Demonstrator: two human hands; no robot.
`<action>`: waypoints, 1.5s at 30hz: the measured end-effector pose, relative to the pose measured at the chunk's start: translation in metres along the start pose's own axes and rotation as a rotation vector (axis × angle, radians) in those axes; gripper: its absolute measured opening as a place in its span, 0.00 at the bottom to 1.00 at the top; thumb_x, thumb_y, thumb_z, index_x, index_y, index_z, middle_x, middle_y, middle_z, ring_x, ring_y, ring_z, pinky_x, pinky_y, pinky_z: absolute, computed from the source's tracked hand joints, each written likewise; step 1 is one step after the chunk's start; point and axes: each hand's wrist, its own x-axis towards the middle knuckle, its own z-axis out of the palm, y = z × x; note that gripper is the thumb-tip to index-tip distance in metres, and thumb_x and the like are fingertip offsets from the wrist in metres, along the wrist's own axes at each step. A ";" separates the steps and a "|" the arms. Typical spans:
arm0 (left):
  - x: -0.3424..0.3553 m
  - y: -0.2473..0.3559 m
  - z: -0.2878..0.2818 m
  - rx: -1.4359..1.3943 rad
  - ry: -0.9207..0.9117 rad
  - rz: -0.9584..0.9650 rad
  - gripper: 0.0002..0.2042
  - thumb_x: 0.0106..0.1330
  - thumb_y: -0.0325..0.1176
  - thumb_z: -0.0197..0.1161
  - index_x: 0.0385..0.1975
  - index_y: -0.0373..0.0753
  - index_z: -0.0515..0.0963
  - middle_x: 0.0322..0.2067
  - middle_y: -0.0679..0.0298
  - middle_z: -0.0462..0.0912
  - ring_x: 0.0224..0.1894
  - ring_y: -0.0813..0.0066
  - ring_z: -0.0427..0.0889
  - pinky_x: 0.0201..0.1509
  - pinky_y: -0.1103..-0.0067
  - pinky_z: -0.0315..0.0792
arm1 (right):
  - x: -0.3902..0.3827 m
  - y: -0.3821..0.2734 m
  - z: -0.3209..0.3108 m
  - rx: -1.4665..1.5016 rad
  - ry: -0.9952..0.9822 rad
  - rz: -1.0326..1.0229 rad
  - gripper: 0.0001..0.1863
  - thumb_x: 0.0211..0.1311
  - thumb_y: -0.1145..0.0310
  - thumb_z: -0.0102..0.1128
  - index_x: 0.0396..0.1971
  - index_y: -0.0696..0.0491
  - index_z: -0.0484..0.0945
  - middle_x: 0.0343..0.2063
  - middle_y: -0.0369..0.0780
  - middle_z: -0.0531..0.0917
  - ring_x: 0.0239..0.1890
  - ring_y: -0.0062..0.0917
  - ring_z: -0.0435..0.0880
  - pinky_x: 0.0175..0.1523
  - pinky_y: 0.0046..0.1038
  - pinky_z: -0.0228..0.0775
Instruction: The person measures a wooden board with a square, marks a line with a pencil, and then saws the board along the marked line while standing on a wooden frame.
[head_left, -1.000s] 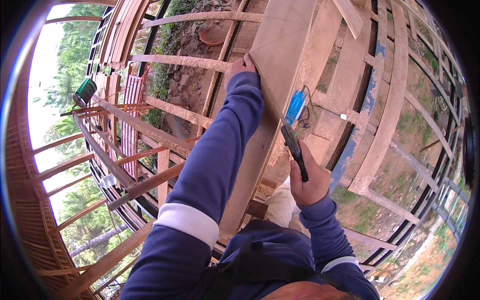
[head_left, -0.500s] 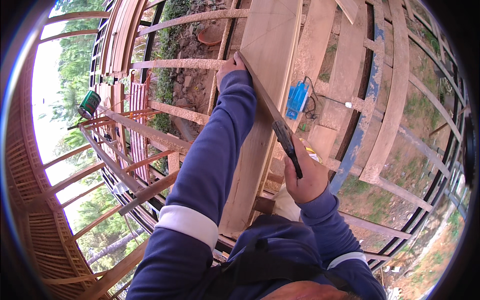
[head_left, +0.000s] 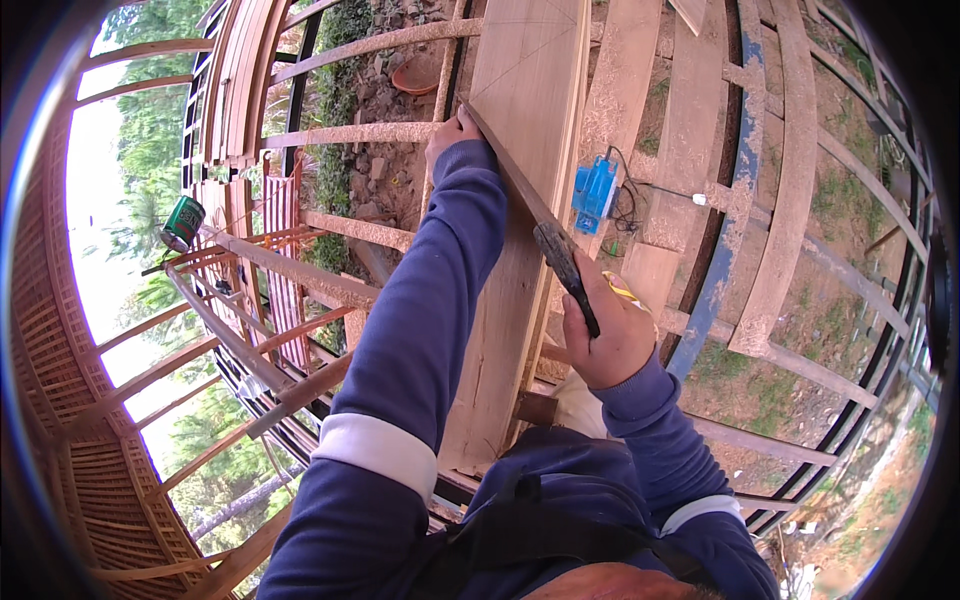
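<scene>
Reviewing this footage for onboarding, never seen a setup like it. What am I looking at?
There is no robot here, just a person working with bare hands. Every picture comes from the left one of two fisheye cameras on the person's head, looking down, so straight edges bend near the rim. The right hand grips the dark handle of a long-bladed tool, which slants across a broad wooden board. The left hand is at the blade's far end, by the board's left edge; its exact hold is hard to see. Right of the board, a blue device with a dark cord lies on a plank strewn with shavings.
</scene>
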 end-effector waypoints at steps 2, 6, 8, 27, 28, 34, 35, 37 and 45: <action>-0.003 -0.002 0.000 0.046 0.036 0.033 0.29 0.72 0.57 0.45 0.43 0.39 0.86 0.40 0.46 0.86 0.46 0.43 0.84 0.53 0.56 0.75 | -0.011 0.000 -0.002 0.001 0.015 -0.003 0.28 0.61 0.71 0.64 0.62 0.59 0.73 0.19 0.47 0.81 0.19 0.41 0.82 0.26 0.36 0.73; -0.003 -0.005 0.002 0.024 0.046 0.054 0.29 0.73 0.57 0.44 0.41 0.38 0.86 0.40 0.46 0.86 0.46 0.43 0.84 0.52 0.56 0.75 | -0.001 0.001 0.003 0.006 0.058 -0.030 0.28 0.60 0.71 0.64 0.62 0.58 0.74 0.18 0.46 0.80 0.18 0.40 0.81 0.25 0.36 0.72; 0.000 -0.007 -0.001 0.036 0.023 0.084 0.29 0.73 0.56 0.44 0.40 0.37 0.86 0.39 0.45 0.86 0.45 0.43 0.84 0.52 0.56 0.75 | -0.006 0.000 0.004 0.015 0.044 -0.015 0.28 0.61 0.71 0.64 0.62 0.58 0.73 0.18 0.46 0.80 0.18 0.40 0.81 0.25 0.37 0.72; 0.000 -0.004 0.001 0.045 0.012 0.090 0.30 0.73 0.56 0.43 0.39 0.34 0.86 0.38 0.43 0.85 0.45 0.41 0.83 0.53 0.55 0.74 | -0.006 -0.005 -0.005 0.003 -0.007 0.033 0.27 0.63 0.69 0.63 0.62 0.57 0.73 0.22 0.47 0.83 0.21 0.41 0.83 0.26 0.37 0.74; 0.000 -0.004 0.001 0.047 0.028 0.092 0.30 0.73 0.56 0.43 0.39 0.34 0.86 0.38 0.43 0.85 0.45 0.40 0.83 0.53 0.55 0.73 | -0.009 -0.007 -0.006 0.005 -0.002 0.032 0.27 0.63 0.69 0.63 0.62 0.57 0.73 0.22 0.47 0.83 0.21 0.41 0.83 0.26 0.37 0.74; 0.003 -0.011 0.009 0.075 0.019 0.091 0.31 0.73 0.57 0.42 0.40 0.35 0.85 0.38 0.43 0.85 0.45 0.41 0.83 0.52 0.54 0.74 | 0.013 -0.004 0.000 -0.011 -0.022 0.062 0.26 0.63 0.68 0.62 0.62 0.55 0.73 0.25 0.50 0.84 0.23 0.44 0.84 0.29 0.39 0.76; 0.004 -0.008 0.005 0.077 0.014 0.084 0.31 0.73 0.57 0.42 0.40 0.36 0.85 0.39 0.44 0.85 0.45 0.41 0.84 0.52 0.54 0.74 | 0.008 -0.004 -0.001 -0.007 -0.017 0.054 0.26 0.63 0.68 0.62 0.62 0.55 0.73 0.25 0.50 0.84 0.23 0.44 0.84 0.29 0.39 0.76; -0.002 -0.002 -0.002 0.058 -0.014 0.078 0.31 0.73 0.58 0.42 0.40 0.36 0.85 0.39 0.44 0.85 0.46 0.42 0.83 0.52 0.54 0.74 | -0.011 -0.007 -0.004 0.002 0.041 0.035 0.25 0.65 0.66 0.61 0.61 0.55 0.73 0.26 0.49 0.84 0.25 0.44 0.85 0.30 0.40 0.76; -0.001 -0.005 0.001 0.102 0.018 0.080 0.31 0.74 0.57 0.41 0.40 0.36 0.86 0.40 0.45 0.86 0.46 0.42 0.84 0.53 0.54 0.74 | -0.003 -0.006 -0.003 -0.005 -0.032 0.069 0.28 0.63 0.68 0.62 0.63 0.56 0.72 0.25 0.49 0.85 0.25 0.44 0.85 0.30 0.40 0.77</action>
